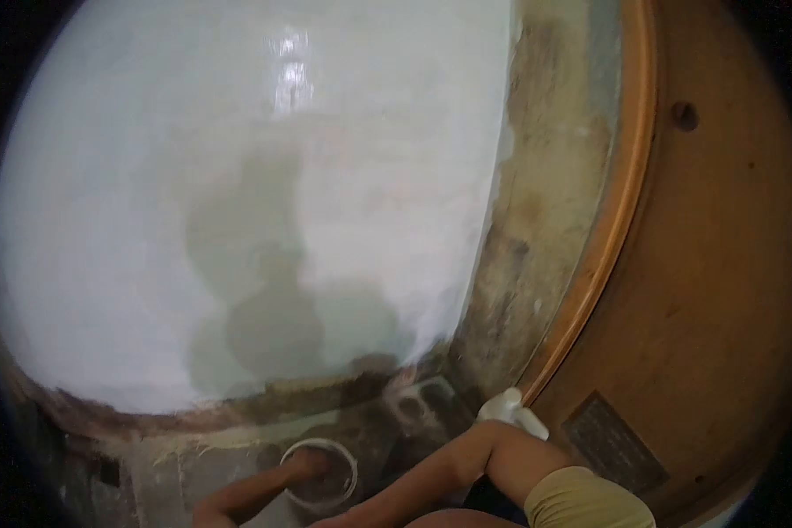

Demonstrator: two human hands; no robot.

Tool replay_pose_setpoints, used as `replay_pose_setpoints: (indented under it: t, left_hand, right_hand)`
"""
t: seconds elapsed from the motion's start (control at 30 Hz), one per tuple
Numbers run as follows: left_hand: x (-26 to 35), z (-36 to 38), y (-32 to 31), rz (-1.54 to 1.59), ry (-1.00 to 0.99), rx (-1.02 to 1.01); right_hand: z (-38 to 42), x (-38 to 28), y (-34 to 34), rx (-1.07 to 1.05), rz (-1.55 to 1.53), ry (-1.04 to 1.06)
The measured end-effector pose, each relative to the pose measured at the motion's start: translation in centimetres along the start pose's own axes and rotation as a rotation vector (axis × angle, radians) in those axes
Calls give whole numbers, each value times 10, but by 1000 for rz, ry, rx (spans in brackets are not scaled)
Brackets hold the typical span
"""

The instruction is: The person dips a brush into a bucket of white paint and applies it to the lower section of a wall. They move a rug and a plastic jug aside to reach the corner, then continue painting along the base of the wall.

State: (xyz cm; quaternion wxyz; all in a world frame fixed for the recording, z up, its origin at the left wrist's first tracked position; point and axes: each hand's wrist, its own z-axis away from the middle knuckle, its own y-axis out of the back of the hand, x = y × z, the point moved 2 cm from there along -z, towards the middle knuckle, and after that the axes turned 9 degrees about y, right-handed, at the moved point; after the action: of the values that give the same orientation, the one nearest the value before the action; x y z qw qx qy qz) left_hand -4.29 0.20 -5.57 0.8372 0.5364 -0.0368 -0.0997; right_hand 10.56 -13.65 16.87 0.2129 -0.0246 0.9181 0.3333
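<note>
White-painted wall ahead of you, brown door on your right.
A hollow concrete block lies near the wall's foot, close to the white-rimmed bucket; a white plastic jug is beside the door. Your left hand is inside the bucket, too blurred to tell how open it is or whether it holds anything; your right hand is out of view.

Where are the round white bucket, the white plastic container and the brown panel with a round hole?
Round white bucket (355, 475), head view: right of its rim.
White plastic container (502, 408), head view: its upper body.
Brown panel (713, 282), head view: its bare middle.
</note>
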Motion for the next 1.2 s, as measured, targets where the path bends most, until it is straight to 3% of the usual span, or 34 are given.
replay_pose_setpoints:
  t: [0.1,0.2,0.27,0.37,0.4,0.5,0.6,0.77,0.87,0.93,1.07,1.2]
  left_hand:
    - [23,39,72,-31,-23,55]
    - [34,45,79,-75,13,-63]
    - [27,42,77,-89,33,-114]
    - [29,52,97,-16,104,-214]
    - [27,48,86,-31,75,-148]
    - [27,42,67,-102,43,-91]
    - [27,48,95,-84,43,-129]
    - [29,44,63,-33,97,-93]
    - [29,62,95,28,96,-65]
    - [17,78,104,40,205,-49]
    - [-18,124,128,374,272,60]
    - [-43,150,127,623,408,-15]
  right_hand:
    - [0,1,-12,72,-50,65]
    - [-9,-14,-16,120,-124,117]
    - [-13,-39,8,-179,546,199]
    - [-18,-53,24,-128,376,168]
    - [-18,-53,27,-99,345,173]
    - [-15,-55,21,-29,390,157]
    - [-12,-59,25,-132,438,115]
    - [-5,-60,25,-71,395,133]
    - [-2,-62,24,-51,391,141]
    - [0,-64,29,-53,393,136]
    - [-1,-65,27,-47,351,147]
    - [-1,-65,26,10,359,159]
